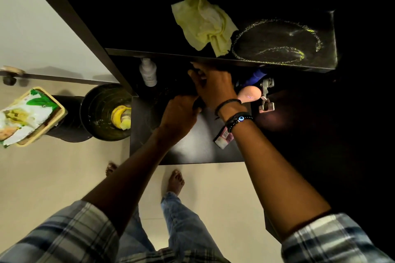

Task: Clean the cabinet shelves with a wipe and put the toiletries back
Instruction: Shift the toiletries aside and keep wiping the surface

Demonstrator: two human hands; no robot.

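The yellow cloth [203,23] lies crumpled on the upper shelf [171,56] at twelve o'clock. Soft, light and floppy, it looks best bunched in the palm. Below that shelf, the left hand [181,113] and right hand [213,87] curl together at centre; what they hold I cannot tell. At nine o'clock, the bin [94,100] holds a banana peel [116,116] and the basket [61,111] a wipes packet [25,113].

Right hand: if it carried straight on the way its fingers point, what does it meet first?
Likely the front edge of the upper shelf: the fingertips of the right hand sit right at it. Depth is unclear, so it may instead pass beneath it into the dark.
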